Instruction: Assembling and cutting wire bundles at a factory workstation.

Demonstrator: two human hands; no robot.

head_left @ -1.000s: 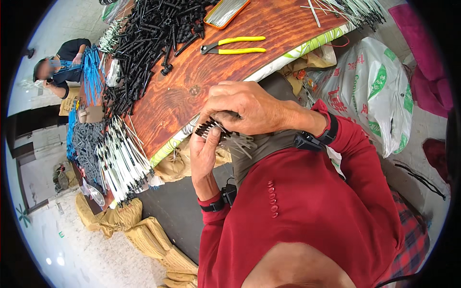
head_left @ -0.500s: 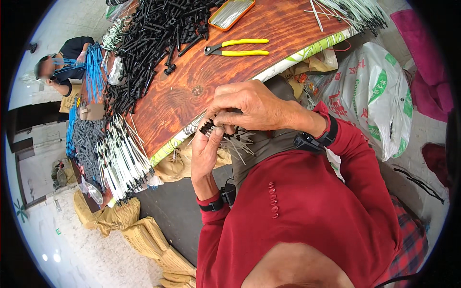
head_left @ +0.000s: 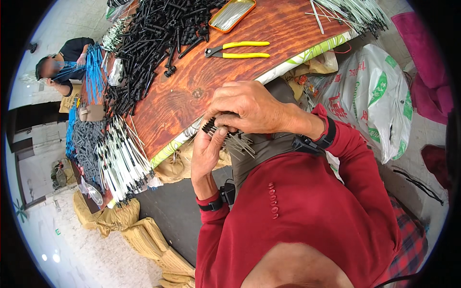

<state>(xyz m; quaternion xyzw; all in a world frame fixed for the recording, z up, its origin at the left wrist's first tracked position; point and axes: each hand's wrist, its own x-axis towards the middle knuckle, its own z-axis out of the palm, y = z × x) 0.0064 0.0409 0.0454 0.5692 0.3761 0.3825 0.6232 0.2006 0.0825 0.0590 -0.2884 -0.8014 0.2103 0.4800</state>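
Note:
A bundle of thin pale rods [head_left: 241, 144] with small black ends [head_left: 209, 126] is held in front of my lap, just off the table's near edge. My left hand [head_left: 205, 154] is closed around the bundle, its thumb pressing along the rods. Over the top of it bends my right hand [head_left: 254, 106], its fingers closed at the black ends. What sits between those right fingertips is hidden. Pliers with yellow handles [head_left: 246, 43] lie on the wooden table [head_left: 192, 91] beyond my hands.
Black plastic parts [head_left: 153, 43] are heaped on the table's far left, beside an orange-rimmed tray of thin rods [head_left: 232, 14]. White rods with black ends [head_left: 124, 161] lie at left. A white plastic bag [head_left: 370, 96] stands at right. Another person [head_left: 72, 62] works with blue strands.
My right hand has shifted very slightly over the bundle, and the rods have turned a little in my left hand. Everything on the table stays put.

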